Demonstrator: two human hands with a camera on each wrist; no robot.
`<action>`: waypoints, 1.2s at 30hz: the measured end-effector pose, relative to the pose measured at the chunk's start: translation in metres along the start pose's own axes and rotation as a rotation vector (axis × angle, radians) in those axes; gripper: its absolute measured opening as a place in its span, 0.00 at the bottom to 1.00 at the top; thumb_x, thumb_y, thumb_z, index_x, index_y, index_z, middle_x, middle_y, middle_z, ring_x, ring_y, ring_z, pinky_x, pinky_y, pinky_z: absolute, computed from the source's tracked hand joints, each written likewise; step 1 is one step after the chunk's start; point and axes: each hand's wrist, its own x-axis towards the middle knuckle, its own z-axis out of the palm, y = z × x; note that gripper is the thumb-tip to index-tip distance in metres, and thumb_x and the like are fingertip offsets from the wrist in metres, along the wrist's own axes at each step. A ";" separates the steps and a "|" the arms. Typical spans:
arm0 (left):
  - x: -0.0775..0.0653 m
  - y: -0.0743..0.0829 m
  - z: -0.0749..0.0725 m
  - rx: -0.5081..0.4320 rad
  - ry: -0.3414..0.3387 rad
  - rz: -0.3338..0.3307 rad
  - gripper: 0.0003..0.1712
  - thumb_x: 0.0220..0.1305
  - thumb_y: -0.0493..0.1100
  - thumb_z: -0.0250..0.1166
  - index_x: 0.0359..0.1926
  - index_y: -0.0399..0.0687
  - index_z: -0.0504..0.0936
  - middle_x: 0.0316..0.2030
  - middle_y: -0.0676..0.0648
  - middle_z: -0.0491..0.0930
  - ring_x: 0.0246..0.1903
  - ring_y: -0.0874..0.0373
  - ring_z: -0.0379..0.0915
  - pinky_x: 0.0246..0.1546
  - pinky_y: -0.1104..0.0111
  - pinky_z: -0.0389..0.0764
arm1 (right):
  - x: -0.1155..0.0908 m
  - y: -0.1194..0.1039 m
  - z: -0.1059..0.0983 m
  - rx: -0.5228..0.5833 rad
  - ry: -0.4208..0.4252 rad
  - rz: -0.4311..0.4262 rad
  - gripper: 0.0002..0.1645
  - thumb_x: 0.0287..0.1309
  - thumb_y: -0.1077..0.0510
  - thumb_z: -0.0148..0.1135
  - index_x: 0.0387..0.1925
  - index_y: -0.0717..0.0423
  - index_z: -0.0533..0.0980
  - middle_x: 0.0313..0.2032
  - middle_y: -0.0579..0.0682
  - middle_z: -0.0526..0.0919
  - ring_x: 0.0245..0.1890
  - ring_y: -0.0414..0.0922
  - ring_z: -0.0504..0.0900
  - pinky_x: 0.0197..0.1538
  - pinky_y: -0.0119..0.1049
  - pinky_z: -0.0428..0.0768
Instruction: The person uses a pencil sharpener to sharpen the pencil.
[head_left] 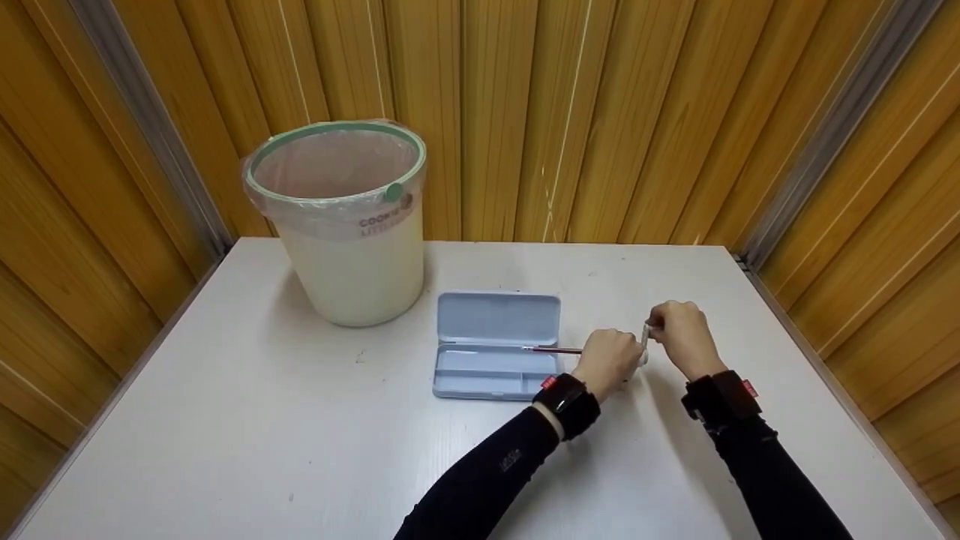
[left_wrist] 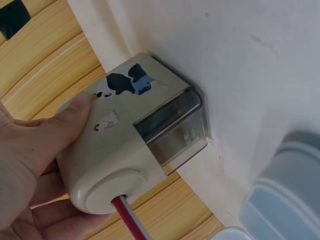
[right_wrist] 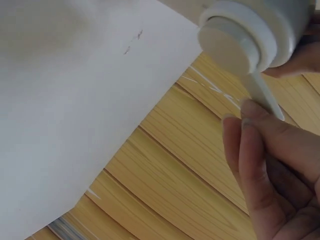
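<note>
A cream hand-crank pencil sharpener (left_wrist: 112, 150) with stickers and a clear shavings drawer (left_wrist: 182, 142) stands on the table, held by my left hand (head_left: 611, 361). The thumb lies over its top and the other fingers curl round the far side. A red-and-silver pencil (left_wrist: 131, 220) is in the sharpener's round hole; in the head view it juts left over the pencil case. On the opposite side, my right hand (head_left: 684, 339) pinches the crank arm (right_wrist: 263, 95) between thumb and fingers. My left hand hides most of the sharpener in the head view.
An opened light-blue pencil case (head_left: 499, 319) lies left of my hands, its tray split into compartments. A cream bin (head_left: 360, 270) with a green rim and clear liner stands at the back left of the white table (head_left: 300, 442). Wood-patterned panels (head_left: 495, 127) enclose the table.
</note>
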 end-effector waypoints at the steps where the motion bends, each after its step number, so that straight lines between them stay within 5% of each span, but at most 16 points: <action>1: 0.000 0.000 0.001 0.000 0.007 -0.001 0.08 0.61 0.45 0.63 0.29 0.65 0.86 0.28 0.63 0.84 0.25 0.69 0.78 0.24 0.74 0.79 | 0.001 0.001 0.002 0.000 0.000 0.001 0.03 0.45 0.74 0.68 0.22 0.69 0.81 0.24 0.64 0.84 0.27 0.61 0.82 0.35 0.55 0.78; 36: -0.003 -0.002 0.004 -0.014 0.077 0.017 0.07 0.59 0.43 0.63 0.27 0.61 0.84 0.25 0.62 0.82 0.22 0.68 0.76 0.22 0.75 0.78 | 0.015 0.027 0.020 0.077 -0.115 0.048 0.05 0.44 0.75 0.64 0.21 0.65 0.81 0.21 0.57 0.83 0.22 0.47 0.77 0.29 0.37 0.73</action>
